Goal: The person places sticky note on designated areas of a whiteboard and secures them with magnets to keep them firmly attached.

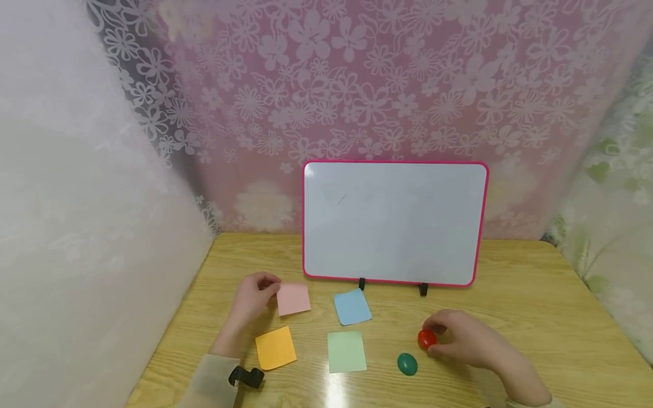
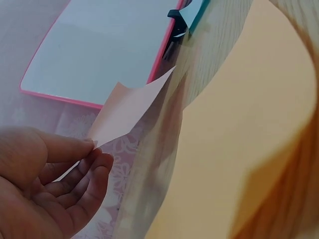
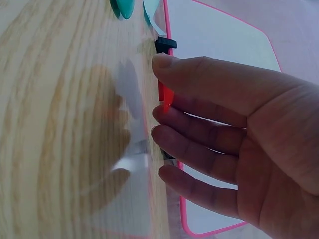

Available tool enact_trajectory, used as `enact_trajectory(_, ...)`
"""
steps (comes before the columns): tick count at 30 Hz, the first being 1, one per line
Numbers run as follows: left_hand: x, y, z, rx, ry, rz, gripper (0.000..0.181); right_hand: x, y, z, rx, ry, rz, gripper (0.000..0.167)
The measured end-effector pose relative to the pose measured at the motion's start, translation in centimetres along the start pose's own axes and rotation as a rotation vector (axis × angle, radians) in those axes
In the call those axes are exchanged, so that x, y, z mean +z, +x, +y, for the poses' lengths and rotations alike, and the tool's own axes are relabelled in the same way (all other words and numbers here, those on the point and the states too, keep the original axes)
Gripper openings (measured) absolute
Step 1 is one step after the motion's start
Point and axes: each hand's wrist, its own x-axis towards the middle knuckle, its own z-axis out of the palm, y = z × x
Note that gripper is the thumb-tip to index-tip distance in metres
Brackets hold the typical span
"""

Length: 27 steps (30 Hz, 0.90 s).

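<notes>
In the head view my left hand (image 1: pixel 254 296) pinches a pink sticky note (image 1: pixel 294 298) by its left corner. The left wrist view shows the note (image 2: pixel 127 109) lifted off the table, held between thumb and fingertips of the left hand (image 2: pixel 60 179). On the right, my right hand (image 1: pixel 466 340) holds a red round magnet (image 1: pixel 427 339) between thumb and fingers. Most of that magnet (image 3: pixel 167 97) is hidden behind the thumb of the right hand (image 3: pixel 214 119) in the right wrist view. A green magnet (image 1: pixel 407 364) lies on the table just left of the red one.
A whiteboard (image 1: pixel 395 224) with a pink frame stands at the back on black feet (image 1: pixel 423 289). Blue (image 1: pixel 352 307), green (image 1: pixel 347 351) and orange (image 1: pixel 276 348) sticky notes lie on the wooden table (image 1: pixel 520 294). Patterned curtains (image 1: pixel 357 85) hang behind.
</notes>
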Motion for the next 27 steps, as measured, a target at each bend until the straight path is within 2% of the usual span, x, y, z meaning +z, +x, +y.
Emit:
enact_trajectory(6, -0.1, 0.0, 0.1, 0.021, 0.025, 0.012, 0.010, -0.1, 0.0, -0.1, -0.012, 0.008, 0.000, 0.035)
enact_trajectory(15, -0.3, -0.1, 0.8, 0.022, -0.123, 0.034, 0.017, -0.5, -0.1, 0.0, -0.060, -0.009, 0.069, 0.031)
enact_trajectory(18, -0.2, -0.2, 1.3, 0.037, -0.153, 0.024, 0.017, -0.6, 0.0, -0.1, -0.069, -0.030, 0.101, 0.030)
enact_trajectory(24, 0.3, -0.5, 2.2, 0.039, -0.182, 0.017, 0.010, -1.0, 0.6, -0.4, -0.160, -0.091, 0.180, 0.029)
enact_trajectory(27, 0.7, -0.5, 2.7, 0.044, -0.205, -0.005, 0.011, -1.3, 1.1, -0.6, -0.184, -0.110, 0.193, 0.028)
